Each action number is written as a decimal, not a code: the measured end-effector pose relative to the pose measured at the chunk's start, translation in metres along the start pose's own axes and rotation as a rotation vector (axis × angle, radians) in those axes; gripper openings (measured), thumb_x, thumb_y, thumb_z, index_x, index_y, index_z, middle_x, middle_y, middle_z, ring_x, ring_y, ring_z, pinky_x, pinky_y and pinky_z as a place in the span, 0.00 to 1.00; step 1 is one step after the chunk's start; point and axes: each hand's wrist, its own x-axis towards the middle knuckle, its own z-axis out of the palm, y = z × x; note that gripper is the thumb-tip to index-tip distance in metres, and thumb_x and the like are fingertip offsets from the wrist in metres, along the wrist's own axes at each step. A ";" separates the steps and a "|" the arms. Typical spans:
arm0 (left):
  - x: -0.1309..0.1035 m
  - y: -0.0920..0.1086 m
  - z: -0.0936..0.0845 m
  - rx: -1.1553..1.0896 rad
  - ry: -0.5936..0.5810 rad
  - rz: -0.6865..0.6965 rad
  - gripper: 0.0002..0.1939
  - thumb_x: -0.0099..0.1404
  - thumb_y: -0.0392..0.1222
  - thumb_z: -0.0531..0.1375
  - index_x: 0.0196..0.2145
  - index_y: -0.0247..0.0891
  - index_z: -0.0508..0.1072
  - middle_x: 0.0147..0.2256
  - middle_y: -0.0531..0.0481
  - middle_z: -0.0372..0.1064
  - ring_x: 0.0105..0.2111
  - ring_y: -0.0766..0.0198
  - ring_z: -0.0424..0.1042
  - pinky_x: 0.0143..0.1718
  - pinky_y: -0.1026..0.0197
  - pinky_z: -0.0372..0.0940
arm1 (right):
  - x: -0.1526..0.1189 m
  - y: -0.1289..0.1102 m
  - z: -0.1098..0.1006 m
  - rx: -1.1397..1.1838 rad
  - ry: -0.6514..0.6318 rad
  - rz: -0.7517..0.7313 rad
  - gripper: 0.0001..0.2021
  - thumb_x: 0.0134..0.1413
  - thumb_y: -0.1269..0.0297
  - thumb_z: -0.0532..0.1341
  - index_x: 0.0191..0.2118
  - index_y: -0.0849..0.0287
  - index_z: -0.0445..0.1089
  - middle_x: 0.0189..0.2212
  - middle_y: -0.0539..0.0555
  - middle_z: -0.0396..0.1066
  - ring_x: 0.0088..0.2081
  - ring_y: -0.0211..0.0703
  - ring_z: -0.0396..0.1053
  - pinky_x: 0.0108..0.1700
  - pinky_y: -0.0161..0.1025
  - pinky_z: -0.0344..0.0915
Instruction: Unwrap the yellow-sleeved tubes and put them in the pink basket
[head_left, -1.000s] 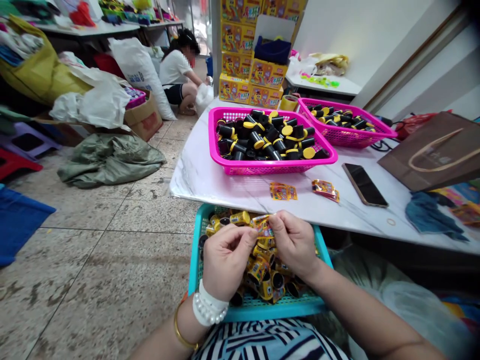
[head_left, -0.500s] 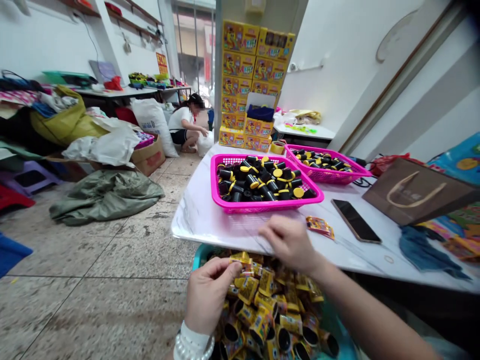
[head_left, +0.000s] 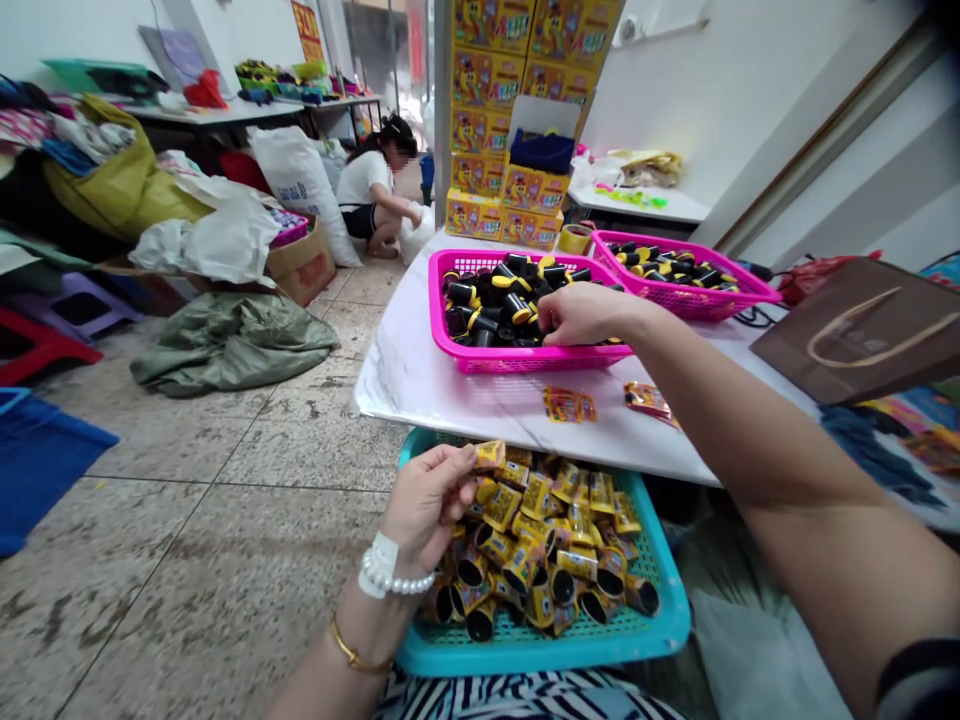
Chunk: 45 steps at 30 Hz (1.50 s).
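My left hand (head_left: 435,500) pinches a small yellow printed sleeve (head_left: 490,455) between thumb and forefinger, above the near basket. Below it, the turquoise basket (head_left: 544,655) holds many black tubs wrapped in yellow printed sleeves (head_left: 525,565), several with dark open ends facing me. My right hand (head_left: 581,312) reaches over the front rim of a pink basket (head_left: 525,362), its fingers curled down among black tubs with yellow rims (head_left: 517,305). Its fingertips are partly hidden, so what they grip is unclear. Flat orange printed sleeves (head_left: 570,405) lie on the table below that arm.
Another pink basket (head_left: 686,290) of black tubs stands behind on the white table (head_left: 405,370). More orange sleeves (head_left: 649,400) and a brown paper bag (head_left: 847,330) are at right. Yellow boxes (head_left: 491,80) are stacked behind. A person (head_left: 375,185) crouches on the floor beyond.
My right hand has moved from the table's front edge up into the pink basket. Orange sleeves now show where it was. My left hand still holds the yellow sleeve; the view has tipped down.
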 end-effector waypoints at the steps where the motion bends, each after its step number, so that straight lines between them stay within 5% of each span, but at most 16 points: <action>1: 0.001 -0.001 -0.001 -0.025 -0.006 -0.013 0.22 0.47 0.51 0.75 0.24 0.33 0.70 0.14 0.59 0.60 0.13 0.79 0.50 0.12 0.75 0.41 | -0.002 0.001 0.002 0.086 0.028 -0.033 0.11 0.44 0.68 0.69 0.38 0.58 0.77 0.31 0.53 0.76 0.34 0.45 0.72 0.35 0.39 0.64; 5: 0.006 -0.005 0.001 -0.140 -0.008 -0.063 0.21 0.46 0.45 0.76 0.32 0.32 0.73 0.17 0.60 0.62 0.15 0.79 0.53 0.12 0.77 0.40 | -0.008 0.004 0.010 0.372 0.066 -0.097 0.14 0.49 0.70 0.67 0.45 0.56 0.76 0.38 0.52 0.79 0.37 0.42 0.74 0.39 0.37 0.69; 9: 0.008 -0.004 0.007 -0.234 -0.061 -0.064 0.22 0.44 0.38 0.77 0.35 0.32 0.74 0.25 0.56 0.69 0.15 0.81 0.55 0.12 0.77 0.41 | -0.003 0.000 0.007 0.240 0.009 -0.064 0.11 0.49 0.64 0.69 0.41 0.56 0.79 0.35 0.53 0.79 0.36 0.46 0.74 0.40 0.41 0.69; 12: 0.008 -0.003 0.007 -0.267 -0.089 -0.078 0.20 0.44 0.37 0.77 0.31 0.31 0.73 0.23 0.57 0.67 0.15 0.81 0.54 0.12 0.77 0.41 | -0.012 -0.007 0.003 0.327 0.234 -0.032 0.14 0.51 0.61 0.68 0.44 0.58 0.79 0.36 0.55 0.78 0.36 0.46 0.73 0.41 0.43 0.70; 15: 0.010 -0.003 0.005 -0.293 -0.086 -0.083 0.19 0.44 0.37 0.77 0.28 0.30 0.72 0.22 0.56 0.67 0.15 0.82 0.53 0.12 0.77 0.41 | -0.050 -0.018 0.003 0.616 0.456 -0.069 0.17 0.58 0.61 0.64 0.52 0.56 0.76 0.38 0.55 0.76 0.32 0.42 0.71 0.35 0.41 0.71; 20: 0.013 -0.008 0.007 -0.318 -0.130 -0.124 0.18 0.45 0.36 0.76 0.29 0.29 0.72 0.25 0.56 0.68 0.15 0.83 0.52 0.12 0.77 0.42 | -0.127 -0.055 0.030 1.135 0.252 -0.240 0.22 0.57 0.64 0.67 0.58 0.47 0.72 0.43 0.53 0.73 0.32 0.37 0.71 0.32 0.35 0.72; 24: 0.012 -0.012 0.012 -0.328 -0.134 -0.153 0.18 0.46 0.37 0.76 0.30 0.31 0.72 0.24 0.58 0.65 0.15 0.82 0.54 0.12 0.77 0.42 | -0.144 -0.077 0.067 1.407 0.069 -0.209 0.24 0.53 0.66 0.70 0.56 0.47 0.73 0.42 0.52 0.73 0.40 0.39 0.73 0.38 0.35 0.72; 30: 0.014 -0.015 0.012 -0.347 -0.177 -0.164 0.16 0.49 0.37 0.75 0.29 0.29 0.72 0.25 0.57 0.67 0.14 0.82 0.55 0.12 0.77 0.44 | -0.141 -0.070 0.078 1.214 0.176 -0.145 0.18 0.55 0.68 0.68 0.52 0.52 0.76 0.40 0.54 0.71 0.42 0.42 0.69 0.40 0.37 0.68; 40: 0.013 -0.019 0.017 -0.259 -0.156 -0.098 0.16 0.51 0.42 0.74 0.30 0.31 0.74 0.22 0.57 0.66 0.14 0.81 0.54 0.12 0.76 0.43 | -0.146 -0.084 0.063 0.770 0.275 -0.199 0.20 0.55 0.72 0.64 0.54 0.58 0.74 0.32 0.50 0.65 0.27 0.33 0.63 0.28 0.33 0.63; 45: 0.010 -0.022 0.014 -0.122 -0.141 -0.023 0.14 0.56 0.47 0.71 0.28 0.33 0.74 0.16 0.56 0.63 0.13 0.78 0.51 0.12 0.74 0.42 | -0.145 -0.084 0.068 0.806 0.205 -0.241 0.17 0.54 0.71 0.65 0.51 0.56 0.76 0.36 0.53 0.67 0.29 0.35 0.66 0.28 0.33 0.64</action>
